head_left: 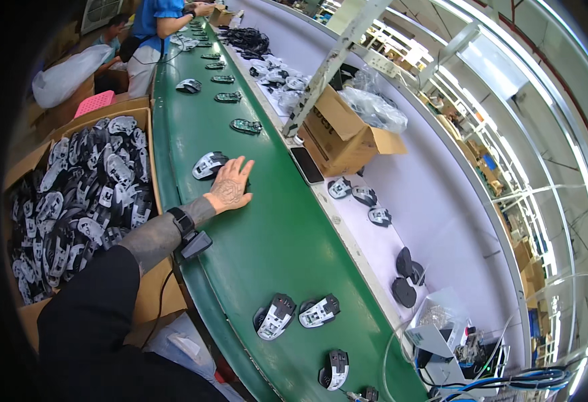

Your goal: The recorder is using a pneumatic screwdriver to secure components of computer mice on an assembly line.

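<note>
My left hand [230,187] reaches over the green conveyor belt [267,248], palm down with fingers spread. Just beyond it, close to the fingers, lies a half-built computer mouse [209,165] with a grey-white and black body. What is beneath the palm is hidden, though a small dark edge shows beside the fingers. Farther up the belt is a green circuit board [246,126], with several more in a line behind it. Nearer to me sit three open mice, among them a grey one [276,317] and one by the belt's near end [334,370]. My right hand is out of view.
A carton [152,144] full of mouse shells [83,194] stands left of the belt. Along the right ledge are a phone [306,165], an open cardboard box [347,134], several mouse parts and cables [528,380]. A metal post [334,63] rises there. A co-worker [156,33] stands at the far end.
</note>
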The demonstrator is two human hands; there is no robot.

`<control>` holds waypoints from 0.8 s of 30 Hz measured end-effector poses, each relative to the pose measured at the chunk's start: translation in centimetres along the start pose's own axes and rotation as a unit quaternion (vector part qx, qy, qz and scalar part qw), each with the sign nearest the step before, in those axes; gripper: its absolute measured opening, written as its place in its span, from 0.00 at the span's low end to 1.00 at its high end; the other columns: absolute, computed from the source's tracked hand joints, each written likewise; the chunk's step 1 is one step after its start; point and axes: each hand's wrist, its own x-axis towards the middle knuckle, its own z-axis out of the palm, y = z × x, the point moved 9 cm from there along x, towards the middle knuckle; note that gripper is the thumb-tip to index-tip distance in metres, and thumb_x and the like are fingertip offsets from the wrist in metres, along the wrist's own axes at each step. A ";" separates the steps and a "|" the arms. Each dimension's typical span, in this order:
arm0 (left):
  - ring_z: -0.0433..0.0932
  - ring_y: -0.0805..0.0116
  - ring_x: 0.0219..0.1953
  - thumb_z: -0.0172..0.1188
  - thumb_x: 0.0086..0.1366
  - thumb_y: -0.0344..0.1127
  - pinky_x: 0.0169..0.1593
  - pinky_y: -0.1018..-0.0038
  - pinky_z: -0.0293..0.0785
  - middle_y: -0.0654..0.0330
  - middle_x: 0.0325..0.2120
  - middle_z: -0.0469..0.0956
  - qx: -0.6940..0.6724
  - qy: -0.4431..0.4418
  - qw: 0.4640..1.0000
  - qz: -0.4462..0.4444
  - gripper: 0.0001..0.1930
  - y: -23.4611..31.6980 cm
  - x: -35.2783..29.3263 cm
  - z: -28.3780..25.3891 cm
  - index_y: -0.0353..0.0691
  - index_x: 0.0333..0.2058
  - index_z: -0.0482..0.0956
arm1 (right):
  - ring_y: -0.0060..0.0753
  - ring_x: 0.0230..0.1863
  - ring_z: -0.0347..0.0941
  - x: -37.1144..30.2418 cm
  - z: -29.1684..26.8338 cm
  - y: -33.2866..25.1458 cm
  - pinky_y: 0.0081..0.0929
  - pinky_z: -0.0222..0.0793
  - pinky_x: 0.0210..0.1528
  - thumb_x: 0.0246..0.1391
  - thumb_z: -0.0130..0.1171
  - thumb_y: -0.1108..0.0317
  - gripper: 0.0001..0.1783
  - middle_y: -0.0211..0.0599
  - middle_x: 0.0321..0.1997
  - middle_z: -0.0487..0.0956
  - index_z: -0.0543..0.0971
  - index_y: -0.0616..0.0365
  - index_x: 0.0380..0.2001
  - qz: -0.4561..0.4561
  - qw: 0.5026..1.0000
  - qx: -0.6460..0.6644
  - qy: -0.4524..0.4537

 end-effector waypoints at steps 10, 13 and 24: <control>0.64 0.47 0.55 0.60 0.50 0.43 0.54 0.58 0.67 0.44 0.51 0.64 -0.086 -0.158 0.977 0.114 0.34 20.3 14.2 20.0 0.38 0.56 0.64 | 0.50 0.48 0.66 9.0 2.8 7.5 0.47 0.60 0.52 0.53 0.57 0.52 0.39 0.52 0.50 0.66 0.56 0.62 0.61 0.004 0.986 0.149 -0.075; 0.65 0.45 0.55 0.63 0.50 0.45 0.54 0.58 0.68 0.42 0.52 0.63 -0.100 -0.139 0.983 0.063 0.34 21.1 17.4 22.4 0.42 0.55 0.65 | 0.49 0.46 0.66 10.9 2.1 8.8 0.46 0.61 0.50 0.54 0.57 0.52 0.38 0.50 0.48 0.67 0.57 0.62 0.60 0.024 0.980 0.171 -0.101; 0.74 0.67 0.43 0.64 0.54 0.50 0.43 0.70 0.73 0.57 0.43 0.72 -0.757 -0.210 0.566 -0.247 0.34 21.4 6.9 14.6 0.48 0.58 0.64 | 0.43 0.37 0.68 12.0 5.9 5.7 0.41 0.63 0.42 0.56 0.54 0.52 0.33 0.45 0.40 0.69 0.60 0.60 0.58 0.086 0.865 0.482 -0.112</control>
